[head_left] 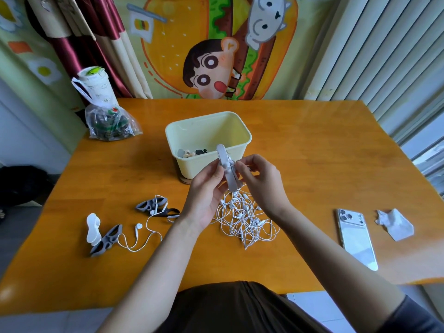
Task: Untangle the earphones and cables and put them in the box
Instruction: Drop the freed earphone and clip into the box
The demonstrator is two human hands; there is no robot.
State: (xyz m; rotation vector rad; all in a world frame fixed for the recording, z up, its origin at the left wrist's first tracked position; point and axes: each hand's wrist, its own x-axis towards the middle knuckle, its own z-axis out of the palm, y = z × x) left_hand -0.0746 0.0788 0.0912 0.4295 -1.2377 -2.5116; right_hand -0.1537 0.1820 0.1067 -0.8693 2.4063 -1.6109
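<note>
White cables [245,219] dangle tangled onto the counter [312,164] from the grey holder [227,171] my left hand [206,188] grips before the box [189,167] (right hand [262,181] pinching a strand), and I judge hard tugging would tighten knots.

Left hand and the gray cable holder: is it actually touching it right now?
Touching. The head view shows the left hand with its fingers curled against the gray cable holder, holding it upright above the earphone tangle.
</note>
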